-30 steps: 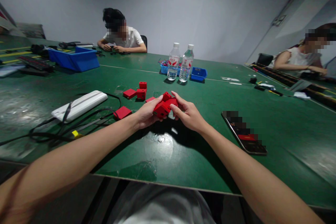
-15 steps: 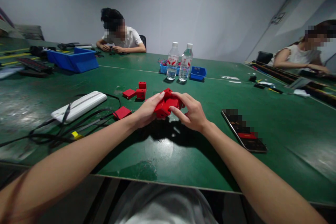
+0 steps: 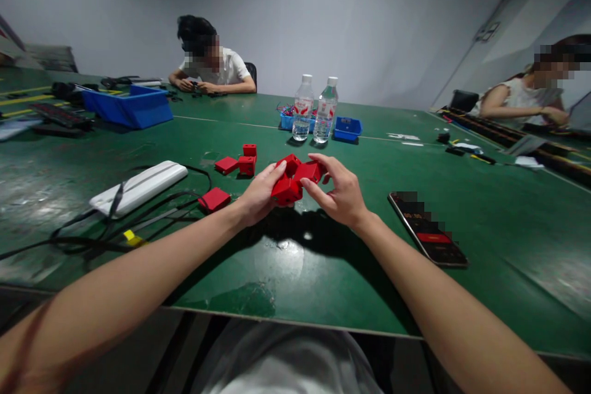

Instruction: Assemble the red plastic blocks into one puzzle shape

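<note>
Several red blocks (image 3: 287, 189) are held together above the green table (image 3: 295, 283), in front of my body. My left hand (image 3: 259, 196) grips them from the left, its thumb on top. On the right side, my right hand (image 3: 338, 189) has a red block (image 3: 308, 172) between thumb and fingers; that block touches the others. More red pieces lie on the table beyond my left hand: a flat one (image 3: 226, 165), a cube (image 3: 246, 165) and a small block (image 3: 250, 149). Another flat red piece (image 3: 215, 199) rests near my left forearm.
A white power bank (image 3: 141, 188) with black cables lies left, a phone (image 3: 429, 231) right. Two water bottles (image 3: 302, 108) stand beside a small blue tray (image 3: 348, 128). A large blue bin (image 3: 133, 108) is back left. Two people sit at tables beyond.
The right-hand red block has shifted and turned, opening a gap among the held blocks. My right hand's fingers have spread slightly and moved a little right.
</note>
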`<control>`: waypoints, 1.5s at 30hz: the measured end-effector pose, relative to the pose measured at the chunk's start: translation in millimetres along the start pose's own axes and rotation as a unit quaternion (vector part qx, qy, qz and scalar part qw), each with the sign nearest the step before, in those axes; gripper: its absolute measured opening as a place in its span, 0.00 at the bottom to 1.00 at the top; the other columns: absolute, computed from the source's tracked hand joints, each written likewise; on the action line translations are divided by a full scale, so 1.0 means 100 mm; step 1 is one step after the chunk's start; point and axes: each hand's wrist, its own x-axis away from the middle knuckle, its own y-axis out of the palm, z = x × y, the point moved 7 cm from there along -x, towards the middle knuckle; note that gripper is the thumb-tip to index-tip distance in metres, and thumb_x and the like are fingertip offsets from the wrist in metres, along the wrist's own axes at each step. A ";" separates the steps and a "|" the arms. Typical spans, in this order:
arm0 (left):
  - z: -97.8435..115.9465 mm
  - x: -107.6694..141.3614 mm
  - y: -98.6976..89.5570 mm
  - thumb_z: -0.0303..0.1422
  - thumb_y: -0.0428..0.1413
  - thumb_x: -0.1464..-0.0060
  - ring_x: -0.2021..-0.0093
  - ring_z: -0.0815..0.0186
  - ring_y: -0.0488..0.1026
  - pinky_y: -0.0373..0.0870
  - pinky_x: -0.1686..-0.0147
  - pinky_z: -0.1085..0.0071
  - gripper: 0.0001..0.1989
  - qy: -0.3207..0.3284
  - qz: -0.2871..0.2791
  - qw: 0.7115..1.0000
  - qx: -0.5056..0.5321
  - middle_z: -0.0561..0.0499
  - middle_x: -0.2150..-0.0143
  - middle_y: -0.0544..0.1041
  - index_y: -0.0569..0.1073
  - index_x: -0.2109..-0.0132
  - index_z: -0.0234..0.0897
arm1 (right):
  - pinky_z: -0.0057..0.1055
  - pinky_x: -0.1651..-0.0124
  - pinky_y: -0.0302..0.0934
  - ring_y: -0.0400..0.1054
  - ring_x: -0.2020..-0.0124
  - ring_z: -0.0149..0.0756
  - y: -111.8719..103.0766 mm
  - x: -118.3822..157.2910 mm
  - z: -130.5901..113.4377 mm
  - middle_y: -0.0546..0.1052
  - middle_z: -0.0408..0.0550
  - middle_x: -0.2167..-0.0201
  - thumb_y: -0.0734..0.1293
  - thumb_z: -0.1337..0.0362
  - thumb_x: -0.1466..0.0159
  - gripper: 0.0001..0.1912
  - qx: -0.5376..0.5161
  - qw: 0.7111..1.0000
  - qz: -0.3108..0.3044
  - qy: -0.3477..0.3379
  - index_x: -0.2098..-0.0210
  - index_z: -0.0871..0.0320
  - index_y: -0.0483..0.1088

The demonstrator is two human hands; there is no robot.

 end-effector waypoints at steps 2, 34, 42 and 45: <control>-0.01 0.01 0.00 0.38 0.51 0.39 0.79 0.71 0.71 0.69 0.81 0.76 0.11 -0.001 -0.001 1.000 0.009 0.52 0.71 0.75 0.68 0.55 0.35 | 0.33 0.61 0.64 0.67 0.66 0.35 0.01 0.00 0.01 0.74 0.50 0.61 0.65 0.54 0.37 0.23 0.003 1.000 -0.009 0.000 0.45 0.57 0.64; -0.10 0.02 0.03 0.39 0.61 0.48 0.78 0.75 0.69 0.69 0.82 0.78 0.18 -0.001 -0.049 0.999 -0.006 0.53 0.66 0.73 0.66 0.53 0.37 | 0.35 0.48 0.64 0.69 0.53 0.39 0.07 0.02 -0.12 0.72 0.54 0.52 0.63 0.57 0.35 0.24 -0.034 0.994 -0.080 -0.060 0.41 0.56 0.61; -0.10 -0.02 -0.02 0.39 0.61 0.48 0.78 0.75 0.69 0.69 0.82 0.79 0.20 0.006 -0.036 0.999 -0.014 0.52 0.65 0.73 0.65 0.52 0.36 | 0.35 0.48 0.64 0.69 0.53 0.39 0.07 0.00 -0.12 0.72 0.55 0.52 0.64 0.58 0.35 0.24 -0.054 0.992 -0.093 -0.060 0.42 0.58 0.62; -0.10 -0.02 -0.03 0.38 0.62 0.49 0.77 0.76 0.69 0.68 0.81 0.80 0.20 0.011 -0.037 0.999 -0.012 0.52 0.66 0.74 0.66 0.52 0.35 | 0.35 0.48 0.63 0.68 0.51 0.40 0.07 0.00 -0.13 0.72 0.56 0.51 0.64 0.58 0.36 0.24 -0.055 0.992 -0.094 -0.067 0.42 0.59 0.62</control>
